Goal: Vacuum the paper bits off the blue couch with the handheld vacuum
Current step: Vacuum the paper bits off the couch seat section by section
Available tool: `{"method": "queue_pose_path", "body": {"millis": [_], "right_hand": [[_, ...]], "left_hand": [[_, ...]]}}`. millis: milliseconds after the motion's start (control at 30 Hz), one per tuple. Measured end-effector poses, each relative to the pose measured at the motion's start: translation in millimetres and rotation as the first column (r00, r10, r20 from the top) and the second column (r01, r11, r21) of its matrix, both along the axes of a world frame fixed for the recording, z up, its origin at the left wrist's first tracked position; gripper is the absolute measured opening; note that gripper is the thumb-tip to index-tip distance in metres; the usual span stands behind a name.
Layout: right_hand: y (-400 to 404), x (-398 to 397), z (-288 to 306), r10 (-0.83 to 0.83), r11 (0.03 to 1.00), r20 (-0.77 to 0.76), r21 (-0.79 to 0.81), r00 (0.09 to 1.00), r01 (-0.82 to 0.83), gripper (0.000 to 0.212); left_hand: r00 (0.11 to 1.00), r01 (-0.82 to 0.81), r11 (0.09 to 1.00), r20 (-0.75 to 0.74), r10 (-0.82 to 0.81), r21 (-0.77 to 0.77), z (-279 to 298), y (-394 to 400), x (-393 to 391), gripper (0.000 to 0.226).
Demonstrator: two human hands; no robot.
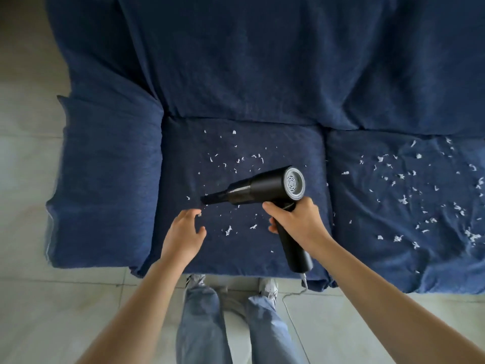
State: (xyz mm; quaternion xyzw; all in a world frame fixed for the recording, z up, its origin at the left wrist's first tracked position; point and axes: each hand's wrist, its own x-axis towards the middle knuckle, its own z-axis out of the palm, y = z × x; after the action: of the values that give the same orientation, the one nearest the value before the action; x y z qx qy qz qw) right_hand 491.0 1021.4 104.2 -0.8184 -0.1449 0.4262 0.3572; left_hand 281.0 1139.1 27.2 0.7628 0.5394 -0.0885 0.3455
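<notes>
The handheld vacuum was gripped by the right hand, its long axis pointing leftward toward paper bits beside the relaxed, empty left hand.

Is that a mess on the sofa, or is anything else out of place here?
Yes: white paper bits are strewn over both seat cushions of the blue couch, thickest on the right one. The couch cover is also wrinkled. Otherwise nothing looks off: the right hand grips the handheld vacuum, the left hand is free.

Couch cut off right; vacuum handle partly under hand
</notes>
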Motion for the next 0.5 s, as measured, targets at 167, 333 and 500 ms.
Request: {"method": "queue_pose_path", "body": {"millis": [167, 333, 500], "right_hand": [[5.6, 9.5, -49.6, 0.129, 0.991, 0.05, -0.029, 0.99, -0.128, 0.024], [8.0, 2.8, -93.6, 0.191, 0.98, 0.081, -0.064, 0.978, -0.186, 0.029], [17.3, -9.6, -133.8, 0.303, 0.953, 0.137, -0.069, 0.943, -0.296, 0.03]], "left_hand": [[0.995, -0.046, 0.998, -0.091, 0.042, -0.041, -62.2, -18.4, 7.0, 0.044], [0.988, -0.032, 0.999, -0.153, 0.027, -0.03, -121.1, -17.5, 11.1, 0.045], [0.962, -0.094, 0.995, -0.252, 0.101, 0.039, -176.5, -10.9, 0.3, 0.056]]}}
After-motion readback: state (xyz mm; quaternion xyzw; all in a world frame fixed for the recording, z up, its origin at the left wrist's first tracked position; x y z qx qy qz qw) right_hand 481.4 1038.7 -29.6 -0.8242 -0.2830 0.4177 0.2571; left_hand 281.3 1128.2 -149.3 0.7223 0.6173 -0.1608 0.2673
